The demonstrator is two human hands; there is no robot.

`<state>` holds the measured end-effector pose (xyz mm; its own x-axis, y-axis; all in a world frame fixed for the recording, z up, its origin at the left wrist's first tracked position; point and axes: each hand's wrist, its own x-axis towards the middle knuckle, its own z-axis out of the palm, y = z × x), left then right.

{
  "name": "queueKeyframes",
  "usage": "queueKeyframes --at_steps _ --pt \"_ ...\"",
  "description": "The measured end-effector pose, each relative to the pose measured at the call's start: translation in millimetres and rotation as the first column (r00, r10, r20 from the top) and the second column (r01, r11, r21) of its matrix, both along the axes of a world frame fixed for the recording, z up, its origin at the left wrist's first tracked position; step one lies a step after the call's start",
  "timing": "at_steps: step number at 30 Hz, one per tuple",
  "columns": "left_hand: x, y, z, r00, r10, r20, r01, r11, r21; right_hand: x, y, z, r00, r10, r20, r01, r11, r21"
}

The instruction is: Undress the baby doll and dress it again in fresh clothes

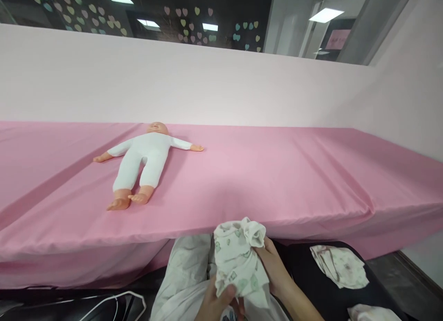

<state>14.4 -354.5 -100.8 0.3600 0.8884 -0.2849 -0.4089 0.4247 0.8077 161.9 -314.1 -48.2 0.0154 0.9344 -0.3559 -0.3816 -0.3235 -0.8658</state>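
Observation:
A baby doll point(143, 159) in a white bodysuit lies on its back on the pink sheet point(277, 173), head towards the wall, left of centre. Below the bed's front edge both hands hold a small white printed garment point(238, 258). My left hand point(216, 305) grips its lower edge with the thumb on top. My right hand point(273, 265) closes on its right side, near a bunched-up part. Both hands are well in front of the doll and to its right.
A pale pink wall point(207, 81) runs behind the bed and along its right side. Another printed cloth point(341, 265) lies on a black surface point(311, 275) at the lower right. More white fabric point(187, 270) bunches under my hands. A white cable point(117, 300) loops at the lower left.

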Motion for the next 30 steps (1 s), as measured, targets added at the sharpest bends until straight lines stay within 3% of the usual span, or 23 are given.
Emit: queueKeyframes --at_steps 5,8,11,24,27,30 --pt "-15 4 40.7 0.964 0.248 -0.101 -0.246 0.969 0.025 -37 11 22.5 1.0 0.016 -0.001 -0.016 0.995 0.101" --pt "-18 5 52.5 0.913 0.394 -0.106 -0.393 0.919 0.029 -51 15 29.6 0.994 0.081 -0.069 -0.073 0.992 0.105" --pt "-19 4 59.6 0.895 0.439 -0.085 -0.438 0.899 0.026 -58 17 33.2 0.987 0.091 -0.131 -0.08 0.993 0.087" --pt "-16 3 62.4 0.904 0.419 -0.083 -0.418 0.908 0.029 -58 13 33.8 0.986 0.076 -0.147 -0.067 0.995 0.069" --pt "-22 3 54.9 0.939 0.322 -0.122 -0.317 0.947 0.055 -46 14 26.7 0.994 0.08 -0.069 -0.073 0.992 0.099" --pt "-30 0 33.7 0.967 0.135 -0.217 -0.127 0.991 0.048 -17 16 16.3 0.98 0.163 0.116 -0.184 0.962 0.202"
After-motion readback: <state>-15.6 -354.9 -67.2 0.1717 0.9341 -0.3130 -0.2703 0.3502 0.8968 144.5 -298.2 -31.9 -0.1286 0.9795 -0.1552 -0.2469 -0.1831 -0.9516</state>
